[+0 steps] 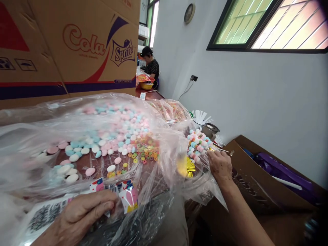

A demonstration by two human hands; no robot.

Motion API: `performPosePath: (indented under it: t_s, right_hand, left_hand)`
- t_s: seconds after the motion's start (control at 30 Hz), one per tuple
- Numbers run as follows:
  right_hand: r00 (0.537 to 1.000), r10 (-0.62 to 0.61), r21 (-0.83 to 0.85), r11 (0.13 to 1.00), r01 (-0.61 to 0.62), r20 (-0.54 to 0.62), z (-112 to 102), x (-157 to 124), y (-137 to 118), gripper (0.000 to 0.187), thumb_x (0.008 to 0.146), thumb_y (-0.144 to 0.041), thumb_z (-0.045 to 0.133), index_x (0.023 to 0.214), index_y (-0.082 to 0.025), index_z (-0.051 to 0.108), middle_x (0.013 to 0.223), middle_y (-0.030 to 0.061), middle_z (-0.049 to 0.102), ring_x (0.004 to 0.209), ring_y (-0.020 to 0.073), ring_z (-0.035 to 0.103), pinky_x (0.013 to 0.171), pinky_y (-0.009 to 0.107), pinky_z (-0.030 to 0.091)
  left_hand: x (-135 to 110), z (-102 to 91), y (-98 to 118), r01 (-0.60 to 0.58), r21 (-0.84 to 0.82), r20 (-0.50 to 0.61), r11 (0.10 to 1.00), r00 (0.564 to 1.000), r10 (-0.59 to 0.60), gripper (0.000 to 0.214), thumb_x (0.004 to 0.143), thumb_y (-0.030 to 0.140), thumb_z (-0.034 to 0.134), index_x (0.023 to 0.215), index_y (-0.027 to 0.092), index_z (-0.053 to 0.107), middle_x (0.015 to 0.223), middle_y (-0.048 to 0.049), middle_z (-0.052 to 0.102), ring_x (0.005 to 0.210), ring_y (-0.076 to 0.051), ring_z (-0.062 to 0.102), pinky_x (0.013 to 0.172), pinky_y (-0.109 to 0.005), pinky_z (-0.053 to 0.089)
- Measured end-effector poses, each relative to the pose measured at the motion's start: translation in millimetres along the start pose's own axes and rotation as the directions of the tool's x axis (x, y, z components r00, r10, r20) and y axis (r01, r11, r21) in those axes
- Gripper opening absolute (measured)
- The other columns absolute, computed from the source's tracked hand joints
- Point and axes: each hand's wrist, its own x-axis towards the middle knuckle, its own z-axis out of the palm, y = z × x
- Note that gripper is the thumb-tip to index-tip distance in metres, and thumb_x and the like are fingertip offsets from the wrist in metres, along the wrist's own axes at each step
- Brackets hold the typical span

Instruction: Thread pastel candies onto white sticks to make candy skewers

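My left hand (84, 215) is closed, its thumb and fingers pinching a small printed plastic wrapper (129, 198) with pink, blue and yellow patches. Over on the right, my right hand (221, 165) is curled at the stick ends of a bundle of candy skewers (197, 143) in pink, white and blue; its fingertips are partly hidden. Gold foil ties (190, 167) lie just below the bundle. Between the hands spreads a clear plastic bag (164, 164) with loose pastel candies (120, 128) and small ring candies (145, 150).
A tall Cola and Sprite carton (87, 51) stands at the back left. Behind the skewers are a lidded mug (210, 130) and white sticks (201, 116). An open carton (256, 177) holding purple items is at right. Another person (151, 65) sits farther back.
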Motion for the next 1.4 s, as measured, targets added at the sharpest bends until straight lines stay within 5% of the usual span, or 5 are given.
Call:
performPosePath:
  t_s: [0.2, 0.37, 0.63, 1.03, 1.4]
  right_hand:
    - [0.997, 0.057, 0.183, 0.982, -0.047, -0.053, -11.3, -8.7, 17.8, 0.031, 0.093, -0.028, 0.047, 0.082, -0.018, 0.074, 0.076, 0.0078, 0.070, 0.073, 0.0221, 0.054, 0.070, 0.035, 0.040]
    - [0.990, 0.111, 0.620, 0.784, -0.032, -0.089, -52.2, -11.1, 13.9, 0.022, 0.090, -0.036, 0.057, 0.088, -0.023, 0.075, 0.084, 0.0063, 0.073, 0.079, 0.0241, 0.066, 0.070, 0.038, 0.050]
    - [0.900, -0.360, 0.783, 0.472, 0.404, -0.247, -117.8, 6.5, -77.0, 0.024, 0.094, -0.022, 0.057, 0.110, -0.030, 0.073, 0.080, 0.0032, 0.068, 0.078, 0.0204, 0.062, 0.068, 0.034, 0.051]
    - [0.799, -0.509, 0.751, 0.378, 0.541, -0.320, -131.7, 15.9, -118.1, 0.024, 0.092, -0.011, 0.052, 0.104, -0.022, 0.070, 0.073, 0.0011, 0.063, 0.070, 0.0164, 0.053, 0.065, 0.030, 0.042]
    - [0.740, -0.601, 0.736, 0.346, 0.582, -0.302, -116.6, 11.0, -138.3, 0.020, 0.099, -0.017, 0.046, 0.103, -0.020, 0.066, 0.075, 0.0035, 0.061, 0.077, 0.0195, 0.047, 0.071, 0.036, 0.034]
  left_hand:
    - [-3.4, -10.1, -6.5, 0.046, -0.054, -0.050, 0.997, 0.998, -0.049, 0.023, 0.085, 0.041, 0.058, 0.073, 0.032, 0.075, 0.069, 0.0068, 0.073, 0.066, -0.020, 0.064, 0.064, -0.024, 0.050]
    - [-2.6, -19.4, -12.4, 0.011, -0.033, 0.021, 0.999, 1.000, -0.010, 0.025, 0.090, 0.035, 0.056, 0.079, 0.024, 0.075, 0.077, 0.0014, 0.074, 0.072, -0.018, 0.066, 0.067, -0.023, 0.050]
    - [-9.0, -24.1, -6.3, 0.030, -0.152, 0.037, 0.988, 0.999, -0.025, 0.027, 0.093, 0.033, 0.054, 0.084, 0.017, 0.074, 0.080, -0.0028, 0.070, 0.074, -0.016, 0.062, 0.068, -0.025, 0.049]
    - [-14.1, -28.9, -11.1, 0.028, -0.224, 0.042, 0.974, 0.999, -0.019, 0.025, 0.092, 0.032, 0.056, 0.087, 0.017, 0.074, 0.080, -0.0027, 0.072, 0.073, -0.016, 0.062, 0.067, -0.025, 0.048]
    - [-4.8, -29.0, 5.0, 0.040, -0.037, 0.330, 0.999, 0.944, -0.025, 0.032, 0.101, 0.035, 0.045, 0.089, 0.019, 0.070, 0.077, 0.0011, 0.065, 0.070, -0.014, 0.055, 0.066, -0.023, 0.040]
